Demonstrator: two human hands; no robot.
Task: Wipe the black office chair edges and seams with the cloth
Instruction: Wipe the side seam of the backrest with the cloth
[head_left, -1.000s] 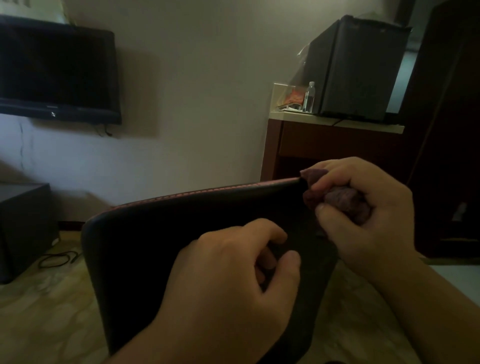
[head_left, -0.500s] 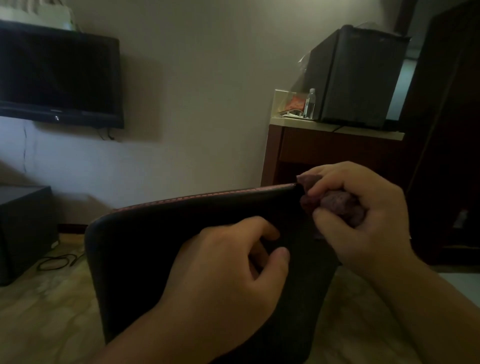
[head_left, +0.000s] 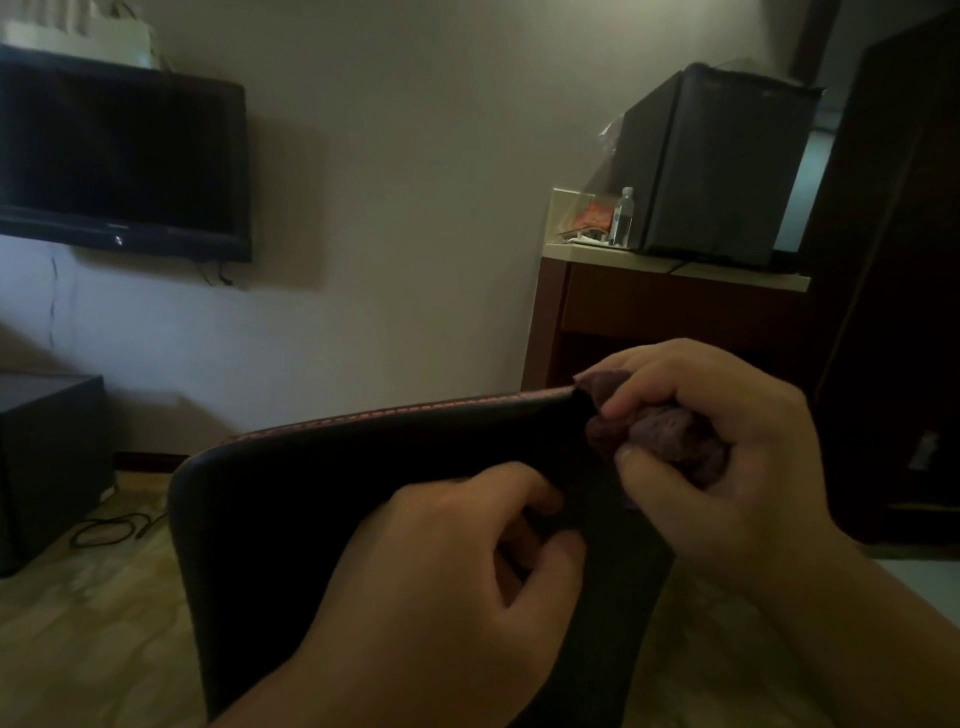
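Both hands work the chair (head_left: 363, 493): right hand (head_left: 717, 457) clutching cloth (head_left: 665, 436) at its top-right corner seam, left hand (head_left: 457, 587) loosely curled against it; next, slide along the stitched edge.

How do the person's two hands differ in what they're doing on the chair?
The right hand grips a bunched purple cloth; the left hand holds no cloth. The right hand sits at the top right corner of the black chair back; the left hand is lower, fingers curled against its dark face. Both are bare and at the chair.

Both forearms bare; left hand (head_left: 447, 587) and right hand (head_left: 722, 457) ungloved.
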